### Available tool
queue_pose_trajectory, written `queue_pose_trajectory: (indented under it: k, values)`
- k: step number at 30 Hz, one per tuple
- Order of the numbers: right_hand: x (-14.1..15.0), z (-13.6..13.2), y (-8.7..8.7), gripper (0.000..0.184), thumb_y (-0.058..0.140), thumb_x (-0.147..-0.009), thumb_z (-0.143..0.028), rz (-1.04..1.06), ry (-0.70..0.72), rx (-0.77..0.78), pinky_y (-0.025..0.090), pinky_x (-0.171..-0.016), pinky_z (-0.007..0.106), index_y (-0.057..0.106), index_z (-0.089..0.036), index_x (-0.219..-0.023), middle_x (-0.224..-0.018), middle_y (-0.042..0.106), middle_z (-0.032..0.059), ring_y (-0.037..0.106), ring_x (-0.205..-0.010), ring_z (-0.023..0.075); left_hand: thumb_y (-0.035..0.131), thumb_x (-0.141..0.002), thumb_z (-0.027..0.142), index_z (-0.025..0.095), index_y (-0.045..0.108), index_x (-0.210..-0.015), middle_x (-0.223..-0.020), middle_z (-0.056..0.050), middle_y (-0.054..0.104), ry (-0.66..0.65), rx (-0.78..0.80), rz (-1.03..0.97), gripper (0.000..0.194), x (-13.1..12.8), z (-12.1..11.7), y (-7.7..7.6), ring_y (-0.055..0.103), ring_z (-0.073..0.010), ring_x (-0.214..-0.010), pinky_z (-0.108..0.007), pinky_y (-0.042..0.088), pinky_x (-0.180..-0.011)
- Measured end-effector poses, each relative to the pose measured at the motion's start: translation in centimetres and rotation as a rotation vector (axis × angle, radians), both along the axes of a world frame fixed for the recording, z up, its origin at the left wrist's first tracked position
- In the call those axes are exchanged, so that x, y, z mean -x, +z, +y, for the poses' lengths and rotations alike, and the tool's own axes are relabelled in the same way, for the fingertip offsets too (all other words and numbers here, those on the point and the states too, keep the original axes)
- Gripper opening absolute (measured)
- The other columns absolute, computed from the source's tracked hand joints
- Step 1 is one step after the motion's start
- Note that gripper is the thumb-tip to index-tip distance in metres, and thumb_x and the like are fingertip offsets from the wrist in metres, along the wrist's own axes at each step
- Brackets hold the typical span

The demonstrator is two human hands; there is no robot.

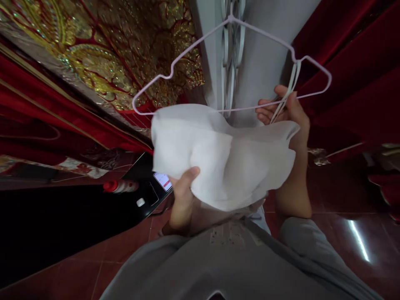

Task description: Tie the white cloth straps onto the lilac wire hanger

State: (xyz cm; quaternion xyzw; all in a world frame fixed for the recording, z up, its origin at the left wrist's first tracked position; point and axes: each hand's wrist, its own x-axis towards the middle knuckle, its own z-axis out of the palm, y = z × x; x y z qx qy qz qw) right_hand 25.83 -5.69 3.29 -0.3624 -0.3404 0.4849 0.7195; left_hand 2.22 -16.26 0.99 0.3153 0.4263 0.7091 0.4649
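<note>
A pale pink clothes hanger (pixel 231 18) hangs upright before me. Below its lower bar spreads a soft white garment (pixel 212 158), partly folded; its exact kind does not show. My left hand (pixel 184 187) is closed on the garment's lower left edge, thumb on the front and the other fingers hidden behind it. Thin white straps (pixel 293 79) loop over the hanger's right shoulder notch and run down to the garment. Around these straps is my right hand (pixel 287 108), its thumb and fingers lightly closed on them, just under the hanger's bar.
Gold-sequined red clothing (pixel 125 50) hangs at the left, and dark red fabric (pixel 350 83) at the right. A metal rail with loops (pixel 231 62) stands behind the hanger. On a black table (pixel 78 221) lie a red-capped bottle (pixel 120 186), a phone (pixel 163 180) and a small white case (pixel 140 202).
</note>
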Motion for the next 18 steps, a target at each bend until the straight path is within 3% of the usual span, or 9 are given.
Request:
queue_pose_trajectory:
  k: [2, 5, 8, 12, 16, 18]
  values:
    - [-0.6, 0.8, -1.1, 0.046, 0.07, -0.079, -0.062, 0.01, 0.021, 0.042, 0.06, -0.062, 0.025, 0.069, -0.023, -0.104, -0.086, 0.076, 0.005, 0.073, -0.076, 0.016, 0.086, -0.065, 0.027, 0.026, 0.062, -0.128, -0.116, -0.007, 0.069, -0.115, 0.09, -0.048, 0.067, -1.6, 0.5, -1.5, 0.066, -0.034, -0.107, -0.039, 0.059, -0.086]
    - [-1.2, 1.6, -2.5, 0.047, 0.072, -0.077, -0.061, -0.006, 0.068, 0.061, 0.061, -0.063, 0.028, 0.068, -0.023, -0.105, -0.088, 0.076, 0.0056, 0.074, -0.075, 0.0176, 0.084, -0.061, 0.022, 0.023, 0.058, -0.131, -0.114, -0.009, 0.069, -0.253, 0.227, -0.043, 0.075, -3.6, 1.4, -5.0, 0.067, -0.0347, -0.102, -0.041, 0.058, -0.087]
    - [-1.2, 1.7, -3.3, 0.043, 0.07, -0.078, -0.061, -0.021, 0.107, 0.054, 0.062, -0.062, 0.027, 0.067, -0.024, -0.101, -0.089, 0.077, 0.0044, 0.073, -0.07, 0.016, 0.078, -0.061, 0.019, 0.02, 0.056, -0.131, -0.116, -0.008, 0.068, -0.174, 0.232, 0.008, 0.074, -3.9, 2.5, -8.3, 0.065, -0.0327, -0.107, -0.041, 0.052, -0.096]
    - [-1.0, 1.5, -3.8, 0.028, 0.07, -0.08, -0.052, -0.079, 0.138, 0.053, 0.059, -0.057, 0.024, 0.066, -0.028, -0.094, -0.09, 0.076, -0.0003, 0.069, -0.062, 0.0119, 0.077, -0.065, 0.02, 0.018, 0.054, -0.13, -0.123, -0.009, 0.064, -0.123, 0.249, 0.044, 0.069, -0.9, 4.0, -10.5, 0.06, -0.0308, -0.115, -0.036, 0.049, -0.099]
    - [-1.1, 1.4, -3.8, 0.025, 0.068, -0.084, -0.053, -0.16, 0.143, 0.028, 0.054, -0.051, 0.024, 0.063, -0.029, -0.085, -0.097, 0.075, -0.004, 0.064, -0.058, 0.01, 0.091, -0.059, 0.024, 0.017, 0.059, -0.122, -0.117, -0.01, 0.066, -0.461, 0.388, 0.058, 0.071, 3.4, 6.9, -11.3, 0.061, -0.0327, -0.113, -0.034, 0.054, -0.089]
    - [-1.4, 1.4, -3.6, 0.026, 0.069, -0.084, -0.054, -0.196, 0.149, 0.013, 0.051, -0.052, 0.025, 0.062, -0.029, -0.085, -0.1, 0.075, -0.0043, 0.063, -0.059, 0.0102, 0.087, -0.071, 0.043, 0.015, 0.062, -0.119, -0.111, -0.012, 0.068, -0.536, 0.439, 0.041, 0.061, 4.4, 9.5, -11.9, 0.065, -0.0338, -0.106, -0.037, 0.057, -0.082]
